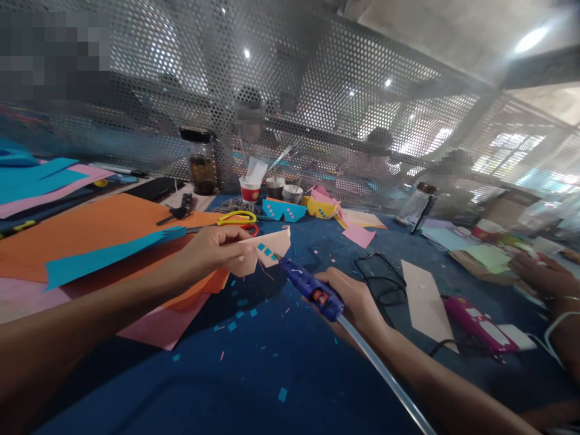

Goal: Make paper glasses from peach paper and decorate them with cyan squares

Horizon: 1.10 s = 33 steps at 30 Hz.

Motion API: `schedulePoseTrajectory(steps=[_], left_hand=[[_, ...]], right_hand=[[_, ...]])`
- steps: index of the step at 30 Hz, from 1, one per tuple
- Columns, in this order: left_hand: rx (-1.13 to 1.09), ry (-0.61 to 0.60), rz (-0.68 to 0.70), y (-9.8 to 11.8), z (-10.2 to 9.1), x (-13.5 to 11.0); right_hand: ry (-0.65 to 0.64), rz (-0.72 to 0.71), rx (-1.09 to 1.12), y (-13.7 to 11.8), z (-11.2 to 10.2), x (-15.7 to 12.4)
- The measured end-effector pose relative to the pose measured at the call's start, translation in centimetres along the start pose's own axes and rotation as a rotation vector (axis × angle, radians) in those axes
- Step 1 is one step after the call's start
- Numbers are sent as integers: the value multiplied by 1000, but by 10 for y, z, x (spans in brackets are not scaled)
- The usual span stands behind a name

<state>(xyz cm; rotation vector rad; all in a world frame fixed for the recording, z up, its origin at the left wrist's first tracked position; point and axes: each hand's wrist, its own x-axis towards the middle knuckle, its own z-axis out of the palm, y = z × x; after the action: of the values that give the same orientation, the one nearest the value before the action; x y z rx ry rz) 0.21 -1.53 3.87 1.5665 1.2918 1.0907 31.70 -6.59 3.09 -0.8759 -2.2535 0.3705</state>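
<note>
My left hand (223,248) pinches a cream paper cut-out (277,240) shaped like glasses, with several small blue squares on its near face. In my right hand (347,293) is a blue hot glue gun (308,284), a long clear glue stick (385,368) trailing from its back end. The gun's nozzle points at the cut-out's lower edge, close to the blue squares; whether it touches I cannot tell. Behind my left hand lie scissors with yellow handles (238,217). Beyond the cut-out stand a blue paper glasses shape (284,210) and a yellow one (322,208).
Orange sheets (113,217) and a blue paper strip (113,257) lie left. Blue scraps (232,326) dot the table. Paper cups (251,190) and a jar (202,166) stand before the perforated metal screen (308,90). At right are a magenta power strip (480,326), black cable (383,284) and another person's hand (539,272).
</note>
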Motion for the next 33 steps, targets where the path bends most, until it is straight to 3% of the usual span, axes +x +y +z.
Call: schedulePoseTrajectory(steps=[7, 12, 21, 33], left_hand=[[-26, -27, -46, 5, 1, 0], [-55, -94, -62, 10, 6, -6], [-29, -192, -61, 25, 23, -24], [-37, -129, -51, 20, 28, -25]], right_hand=[[243, 367, 286, -17, 5, 7], [357, 519, 461, -10, 13, 15], [385, 486, 546, -13, 18, 26], [449, 509, 600, -16, 14, 30]])
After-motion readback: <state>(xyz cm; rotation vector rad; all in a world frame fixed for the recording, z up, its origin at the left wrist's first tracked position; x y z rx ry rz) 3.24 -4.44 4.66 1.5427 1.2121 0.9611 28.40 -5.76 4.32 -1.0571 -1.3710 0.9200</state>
